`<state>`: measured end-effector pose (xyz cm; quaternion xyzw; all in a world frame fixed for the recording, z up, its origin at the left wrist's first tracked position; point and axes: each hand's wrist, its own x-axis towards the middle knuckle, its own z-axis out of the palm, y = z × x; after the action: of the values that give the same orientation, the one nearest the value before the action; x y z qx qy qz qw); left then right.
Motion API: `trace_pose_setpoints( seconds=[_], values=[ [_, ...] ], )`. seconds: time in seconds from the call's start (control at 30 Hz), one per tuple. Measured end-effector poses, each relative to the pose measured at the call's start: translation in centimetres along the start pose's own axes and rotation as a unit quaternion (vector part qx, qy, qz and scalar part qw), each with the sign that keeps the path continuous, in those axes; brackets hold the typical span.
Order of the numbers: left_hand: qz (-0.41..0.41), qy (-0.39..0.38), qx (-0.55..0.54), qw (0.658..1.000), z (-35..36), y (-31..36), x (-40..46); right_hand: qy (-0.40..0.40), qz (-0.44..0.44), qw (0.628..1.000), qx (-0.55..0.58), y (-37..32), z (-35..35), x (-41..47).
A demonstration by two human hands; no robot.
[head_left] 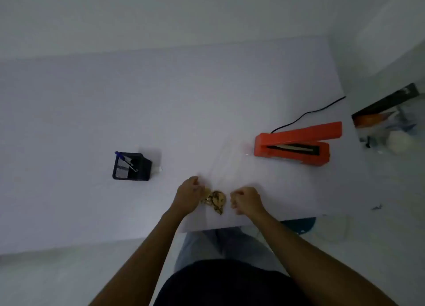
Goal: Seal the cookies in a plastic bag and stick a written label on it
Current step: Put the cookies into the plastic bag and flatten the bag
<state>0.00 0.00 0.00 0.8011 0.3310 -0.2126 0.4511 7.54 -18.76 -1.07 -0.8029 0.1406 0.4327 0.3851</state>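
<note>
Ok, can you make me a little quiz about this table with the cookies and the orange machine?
1. True or false: the orange sealer lies to the right of the cookies.
2. What holds the blue pen? A) a black holder B) a glass jar C) a red bowl
3. Fill in: the cookies lie between the left hand and the right ____.

Key: 1 true; 2 A, the black holder; 3 hand.
</note>
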Motion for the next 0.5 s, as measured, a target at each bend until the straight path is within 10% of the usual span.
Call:
trace_pose_setpoints(
  seconds=[0.5],
  values=[
    [0.069, 0.095, -0.042, 0.992, -1.0, 1.3, -3.8, -0.049, -0.271, 0.960, 0.043, -0.7, -3.3, -0.6]
  ],
)
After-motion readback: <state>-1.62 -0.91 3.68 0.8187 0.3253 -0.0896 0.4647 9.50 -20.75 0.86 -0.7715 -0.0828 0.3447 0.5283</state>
